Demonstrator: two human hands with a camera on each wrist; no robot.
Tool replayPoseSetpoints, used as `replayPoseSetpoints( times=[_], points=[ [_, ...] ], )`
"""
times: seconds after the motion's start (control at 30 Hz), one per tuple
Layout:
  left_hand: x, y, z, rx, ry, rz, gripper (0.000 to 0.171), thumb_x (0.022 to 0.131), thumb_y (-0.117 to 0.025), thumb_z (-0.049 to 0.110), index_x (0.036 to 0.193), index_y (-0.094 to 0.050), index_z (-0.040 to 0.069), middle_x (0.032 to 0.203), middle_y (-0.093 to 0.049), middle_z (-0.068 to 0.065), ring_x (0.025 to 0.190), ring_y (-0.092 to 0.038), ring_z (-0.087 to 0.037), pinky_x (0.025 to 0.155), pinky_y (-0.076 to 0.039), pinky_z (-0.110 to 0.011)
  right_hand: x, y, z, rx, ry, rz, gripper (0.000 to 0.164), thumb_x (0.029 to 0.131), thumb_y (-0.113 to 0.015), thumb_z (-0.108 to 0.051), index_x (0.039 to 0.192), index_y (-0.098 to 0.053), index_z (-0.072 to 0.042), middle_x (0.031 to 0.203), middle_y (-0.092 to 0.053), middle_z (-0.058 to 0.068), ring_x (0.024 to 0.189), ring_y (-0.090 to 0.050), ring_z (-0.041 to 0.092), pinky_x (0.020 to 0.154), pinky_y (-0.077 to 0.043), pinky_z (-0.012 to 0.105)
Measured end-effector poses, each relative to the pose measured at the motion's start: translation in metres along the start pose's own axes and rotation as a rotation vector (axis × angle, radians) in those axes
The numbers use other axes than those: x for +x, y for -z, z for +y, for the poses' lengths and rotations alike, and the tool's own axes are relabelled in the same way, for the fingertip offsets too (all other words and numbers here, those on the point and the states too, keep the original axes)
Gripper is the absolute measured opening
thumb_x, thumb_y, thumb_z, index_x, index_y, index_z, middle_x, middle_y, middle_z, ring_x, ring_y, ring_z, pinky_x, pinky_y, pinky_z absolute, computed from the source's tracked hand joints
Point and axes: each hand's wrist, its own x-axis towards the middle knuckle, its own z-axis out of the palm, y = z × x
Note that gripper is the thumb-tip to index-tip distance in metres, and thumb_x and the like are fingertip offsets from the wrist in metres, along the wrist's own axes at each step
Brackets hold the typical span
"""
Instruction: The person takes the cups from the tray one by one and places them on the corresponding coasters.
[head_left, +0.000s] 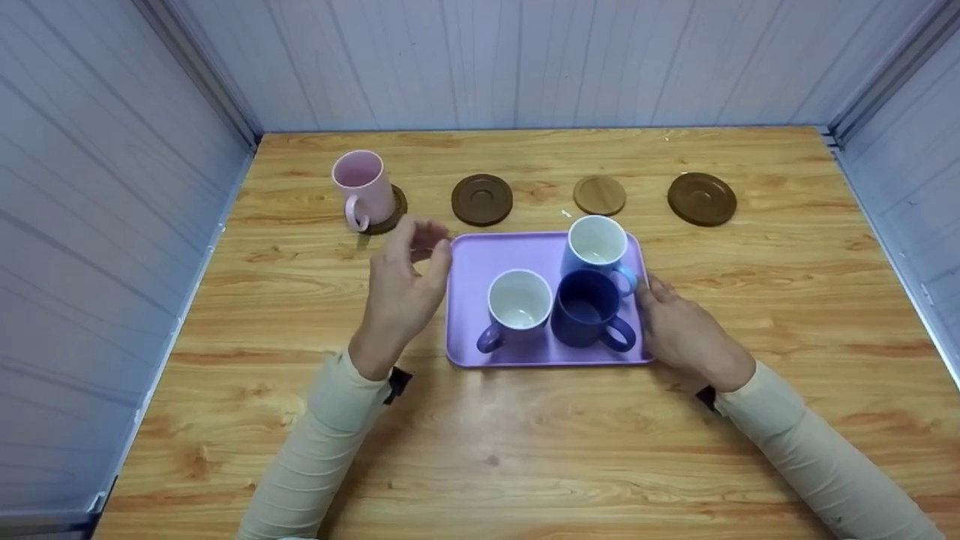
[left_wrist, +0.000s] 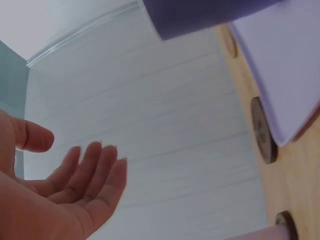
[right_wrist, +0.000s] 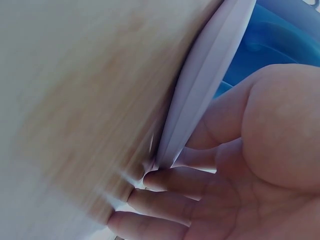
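Observation:
My left hand is raised just left of the purple tray, fingers loosely bent and apart from the thumb, with nothing in it. The left wrist view shows its palm bare. My right hand holds the tray's right edge; in the right wrist view the thumb lies along the rim and the fingertips reach below it. On the tray stand a purple mug with a white inside, a dark blue mug and a light blue mug, all upright.
Behind the tray's left side, a pink mug stands on a brown coaster. Farther right lie a dark round coaster, a lighter wooden coaster and another dark coaster. Pale panels wall the wooden table's back and sides.

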Motion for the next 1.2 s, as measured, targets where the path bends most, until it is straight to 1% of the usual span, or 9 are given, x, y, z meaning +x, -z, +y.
replayPoseSetpoints(
  times=[0.1, 0.23, 0.37, 0.5, 0.63, 0.73, 0.87, 1.07, 1.2],
  points=[
    [-0.008, -0.005, -0.007, -0.01, 0.02, -0.085, 0.009, 0.097, -0.063, 0.01, 0.104, -0.067, 0.005, 0.094, -0.07, -0.003, 0.088, -0.067, -0.014, 0.083, -0.059, -0.031, 0.001, 0.001, 0.0, -0.001, -0.006, -0.012, 0.063, 0.101, -0.048, -0.01, 0.157, -0.028, 0.011, 0.158, -0.03, 0.04, 0.142, -0.035, 0.059, 0.11, -0.037, 0.07],
    [-0.019, -0.01, -0.015, 0.005, 0.06, -0.217, 0.005, 0.096, -0.065, 0.013, 0.099, -0.067, 0.01, 0.09, -0.069, -0.001, 0.084, -0.067, -0.014, 0.08, -0.059, -0.031, 0.001, 0.001, 0.0, -0.006, -0.009, -0.021, 0.065, 0.1, -0.051, -0.011, 0.157, -0.029, 0.011, 0.159, -0.029, 0.039, 0.143, -0.035, 0.058, 0.11, -0.037, 0.07],
    [-0.029, -0.014, -0.02, 0.026, 0.119, -0.338, 0.01, 0.097, -0.068, 0.022, 0.102, -0.066, 0.012, 0.092, -0.07, 0.001, 0.087, -0.068, -0.014, 0.082, -0.059, -0.032, 0.002, 0.001, 0.001, -0.011, -0.006, -0.016, 0.067, 0.098, -0.054, -0.011, 0.157, -0.03, 0.011, 0.158, -0.03, 0.039, 0.143, -0.035, 0.058, 0.109, -0.038, 0.07],
    [-0.038, -0.017, -0.024, 0.046, 0.178, -0.418, 0.019, 0.095, -0.072, 0.028, 0.104, -0.066, 0.012, 0.091, -0.071, 0.003, 0.087, -0.068, -0.013, 0.083, -0.058, -0.032, 0.001, 0.001, 0.001, -0.004, -0.003, -0.009, 0.067, 0.097, -0.054, -0.01, 0.156, -0.031, 0.011, 0.157, -0.031, 0.04, 0.142, -0.036, 0.059, 0.109, -0.038, 0.07],
    [-0.046, -0.02, -0.027, 0.035, 0.199, -0.466, 0.025, 0.092, -0.076, 0.03, 0.103, -0.067, 0.01, 0.09, -0.072, 0.003, 0.086, -0.069, -0.013, 0.082, -0.059, -0.033, 0.001, 0.0, 0.001, 0.008, 0.005, 0.001, 0.063, 0.097, -0.05, -0.007, 0.155, -0.033, 0.012, 0.156, -0.032, 0.041, 0.14, -0.037, 0.06, 0.108, -0.039, 0.071],
    [-0.051, -0.021, -0.03, 0.014, 0.194, -0.498, 0.022, 0.092, -0.077, 0.029, 0.1, -0.068, 0.011, 0.091, -0.072, 0.002, 0.087, -0.07, -0.012, 0.083, -0.059, -0.032, 0.0, 0.001, 0.001, 0.011, 0.007, 0.001, 0.063, 0.096, -0.049, -0.006, 0.154, -0.034, 0.013, 0.156, -0.032, 0.041, 0.141, -0.037, 0.06, 0.107, -0.039, 0.072],
    [-0.055, -0.023, -0.032, 0.012, 0.184, -0.527, 0.017, 0.092, -0.077, 0.028, 0.095, -0.07, 0.013, 0.09, -0.072, 0.003, 0.086, -0.07, -0.011, 0.082, -0.059, -0.029, 0.001, 0.001, 0.0, 0.014, 0.002, -0.004, 0.064, 0.097, -0.05, -0.007, 0.156, -0.032, 0.012, 0.156, -0.032, 0.041, 0.141, -0.037, 0.059, 0.108, -0.038, 0.072],
    [-0.058, -0.023, -0.03, -0.012, 0.205, -0.541, 0.013, 0.094, -0.077, 0.027, 0.089, -0.073, 0.015, 0.086, -0.073, 0.005, 0.086, -0.071, -0.012, 0.082, -0.06, -0.03, 0.001, 0.001, 0.001, 0.015, -0.006, -0.009, 0.065, 0.097, -0.052, -0.008, 0.156, -0.032, 0.011, 0.157, -0.031, 0.04, 0.143, -0.035, 0.058, 0.108, -0.038, 0.071],
    [-0.06, -0.023, -0.027, -0.018, 0.226, -0.528, 0.012, 0.094, -0.077, 0.024, 0.086, -0.073, 0.016, 0.083, -0.073, 0.002, 0.08, -0.069, -0.011, 0.073, -0.058, -0.03, 0.001, 0.001, 0.001, 0.021, -0.007, -0.006, 0.065, 0.097, -0.053, -0.008, 0.156, -0.033, 0.01, 0.157, -0.032, 0.04, 0.143, -0.035, 0.057, 0.108, -0.04, 0.069]
  ],
)
